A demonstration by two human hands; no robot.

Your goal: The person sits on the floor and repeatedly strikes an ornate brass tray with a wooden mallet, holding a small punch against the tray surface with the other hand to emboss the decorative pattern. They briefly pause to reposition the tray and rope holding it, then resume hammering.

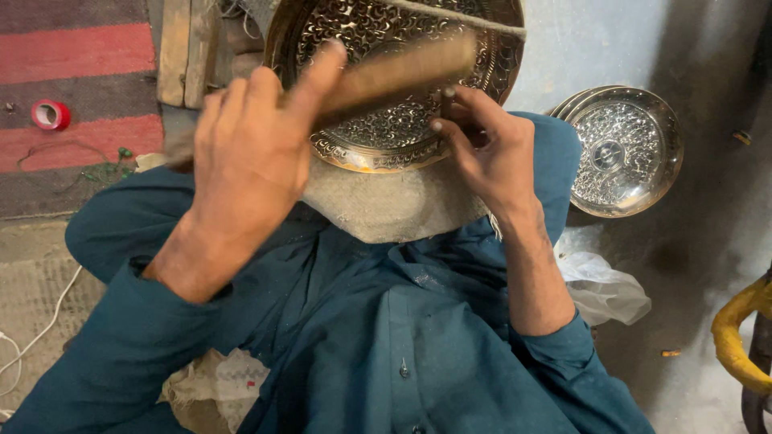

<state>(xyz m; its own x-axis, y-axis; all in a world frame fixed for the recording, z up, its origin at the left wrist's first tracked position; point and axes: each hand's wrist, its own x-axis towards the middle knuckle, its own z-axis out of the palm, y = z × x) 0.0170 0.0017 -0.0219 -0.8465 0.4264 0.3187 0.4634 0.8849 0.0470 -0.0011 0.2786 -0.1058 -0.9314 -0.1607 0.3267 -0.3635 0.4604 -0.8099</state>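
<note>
Rests on a cloth pad (386,205) across the lap: a round brass plate (366,28), tilted toward the body, its face covered in fine raised pattern.

Grips a wooden mallet (402,68) in the left hand (245,157), fingers wrapped shut around the handle and forefinger laid along it. Blurs in the picture, so probably mid-swing above the plate.

Pinches a thin metal punch (445,100) in the right hand (486,149), thumb and fingertips closed on the shaft, tip set on the patterned face near the lower rim.

For clean work, judging from this:
- Seat the punch tip firmly on the line before each blow; a loose tip would likely skid and scar the pattern.
- Strike square on the punch head, light and even; the fingers sit just below it and look exposed to a stray blow.
- Brace the heel of the right hand against the rim or pad for steadiness.
- Press the plate into the pad so it cannot rock.
- Turn the plate rather than twist the wrist.

Nearby on the floor: a stack of similar plates (623,153) to the right, a crumpled plastic bag (599,285) below it, a roll of red tape (50,115) on a striped rug at the left.
</note>
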